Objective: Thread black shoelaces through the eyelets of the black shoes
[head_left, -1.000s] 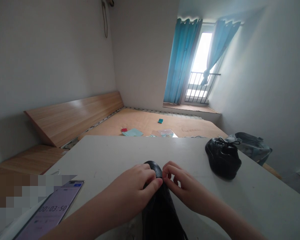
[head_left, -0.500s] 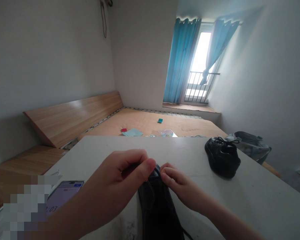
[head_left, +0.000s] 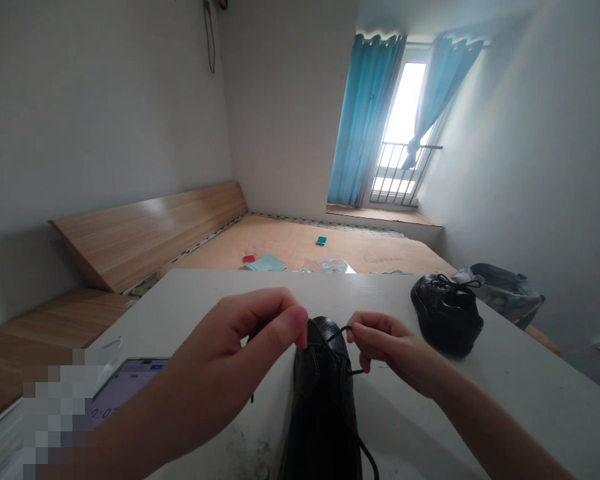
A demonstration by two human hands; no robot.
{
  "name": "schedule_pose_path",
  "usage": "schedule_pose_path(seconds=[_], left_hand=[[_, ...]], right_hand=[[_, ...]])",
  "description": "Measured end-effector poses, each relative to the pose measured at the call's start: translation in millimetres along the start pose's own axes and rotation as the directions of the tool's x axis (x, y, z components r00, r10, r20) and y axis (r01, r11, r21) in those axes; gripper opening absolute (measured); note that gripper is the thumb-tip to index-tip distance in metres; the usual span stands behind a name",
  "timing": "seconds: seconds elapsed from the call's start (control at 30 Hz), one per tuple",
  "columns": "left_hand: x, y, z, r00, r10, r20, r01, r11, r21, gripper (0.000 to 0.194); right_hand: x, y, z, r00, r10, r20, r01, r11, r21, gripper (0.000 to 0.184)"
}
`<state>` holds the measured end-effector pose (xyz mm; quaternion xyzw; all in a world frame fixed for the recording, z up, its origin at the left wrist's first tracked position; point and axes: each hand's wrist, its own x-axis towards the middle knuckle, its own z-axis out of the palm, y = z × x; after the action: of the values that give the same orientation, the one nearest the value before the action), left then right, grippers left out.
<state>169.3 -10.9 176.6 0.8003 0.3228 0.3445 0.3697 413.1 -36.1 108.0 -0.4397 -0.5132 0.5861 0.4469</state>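
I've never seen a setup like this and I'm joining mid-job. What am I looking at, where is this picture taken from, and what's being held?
There is no machine here. This is a single view from a camera worn on a person's head, looking forward and down, so the bare hands are the wearer's own. Their left hand and right hand pinch a black lace threaded through a black leather shoe. On the white table are a second black shoe and a phone.
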Motion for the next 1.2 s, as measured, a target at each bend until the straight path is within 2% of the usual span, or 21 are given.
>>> schedule_pose_path(seconds=[0.03,0.1,0.2,0.27,0.37,0.43,0.47,0.5,0.57,0.63,0.7,0.77,0.8,0.9,0.97,1.0,1.03,1.1,1.2], left_hand=[[-0.5,0.2,0.1,1.0,0.012,-0.005,-0.012,1.0,-0.003,0.036],[-0.9,0.4,0.0,0.999,0.041,-0.014,-0.041,0.999,-0.018,0.033],[-0.8,1.3,-1.1,0.998,0.057,-0.032,-0.059,0.997,-0.046,0.028],[-1.0,1.8,-1.7,0.997,0.063,-0.048,-0.066,0.996,-0.061,0.026],[-2.9,1.5,-2.2,0.995,0.082,-0.051,-0.085,0.994,-0.063,0.025],[-4.6,1.2,-2.4,0.995,0.089,-0.035,-0.091,0.994,-0.056,0.025],[-5.4,1.3,-2.5,0.996,0.091,-0.025,-0.092,0.994,-0.053,0.025],[-6.0,1.6,-2.8,0.995,0.096,-0.018,-0.097,0.994,-0.051,0.025],[-6.8,3.2,-3.3,0.995,0.104,0.001,-0.104,0.994,-0.043,0.024],[-7.2,5.4,-3.8,0.994,0.105,0.007,-0.105,0.994,-0.037,0.024],[-7.5,7.1,-3.9,0.994,0.104,0.013,-0.103,0.994,-0.039,0.023],[-7.6,7.5,-3.5,0.994,0.109,0.018,-0.108,0.993,-0.05,0.022],[-7.5,7.2,-3.2,0.993,0.113,0.021,-0.112,0.992,-0.055,0.021],[-6.8,4.6,-2.4,0.992,0.123,0.022,-0.121,0.99,-0.071,0.02],[-6.5,2.7,-2.1,0.991,0.128,0.027,-0.125,0.988,-0.088,0.019],[-6.7,2.0,-1.9,0.991,0.129,0.037,-0.124,0.987,-0.102,0.019],[-7.3,1.6,-1.7,0.991,0.125,0.057,-0.117,0.986,-0.123,0.019],[-9.5,1.7,-0.9,0.988,0.104,0.111,-0.084,0.982,-0.171,0.019],[-14.4,3.0,0.8,0.977,0.087,0.195,-0.038,0.97,-0.24,0.02]], right_hand=[[-2.5,-2.8,-3.7,0.999,0.022,0.025,-0.021,0.999,-0.041,0.028],[-6.6,-5.3,-12.3,0.982,0.091,0.167,-0.091,0.996,-0.007,0.029],[-7.7,-0.3,-25.1,0.888,0.115,0.445,-0.203,0.967,0.153,0.04],[-5.4,5.0,-31.1,0.856,0.088,0.509,-0.218,0.955,0.202,0.04],[-2.4,6.0,-34.3,0.865,0.111,0.49,-0.202,0.97,0.137,0.035],[-2.4,1.0,-32.8,0.903,0.154,0.402,-0.135,0.988,-0.075,0.031],[-3.0,-2.3,-31.4,0.932,0.157,0.327,-0.084,0.97,-0.227,0.029],[-3.8,-5.6,-30.0,0.959,0.148,0.24,-0.043,0.917,-0.395,0.026],[-5.7,-10.9,-28.0,0.987,0.127,0.1,-0.025,0.731,-0.682,0.023],[-7.3,-13.6,-28.4,0.983,0.172,0.065,-0.047,0.577,-0.815,0.024],[-8.3,-14.3,-31.1,0.957,0.275,0.09,-0.071,0.525,-0.848,0.025],[-8.2,-14.3,-34.9,0.934,0.336,0.124,-0.092,0.561,-0.823,0.026],[-7.8,-14.2,-36.9,0.94,0.314,0.13,-0.089,0.598,-0.796,0.027],[-5.4,-13.9,-42.1,0.993,0.07,0.096,0.006,0.78,-0.626,0.025],[-3.5,-12.7,-43.6,0.995,-0.098,0.009,0.093,0.904,-0.417,0.021],[-2.8,-11.7,-43.2,0.99,-0.137,-0.019,0.125,0.947,-0.295,0.019],[-2.3,-10.7,-41.8,0.988,-0.15,-0.023,0.143,0.974,-0.176,0.019],[-2.1,-8.8,-36.4,0.989,-0.14,0.05,0.139,0.99,0.026,0.021],[-4.3,-8.6,-25.5,0.977,-0.12,0.179,0.083,0.975,0.205,0.03]])
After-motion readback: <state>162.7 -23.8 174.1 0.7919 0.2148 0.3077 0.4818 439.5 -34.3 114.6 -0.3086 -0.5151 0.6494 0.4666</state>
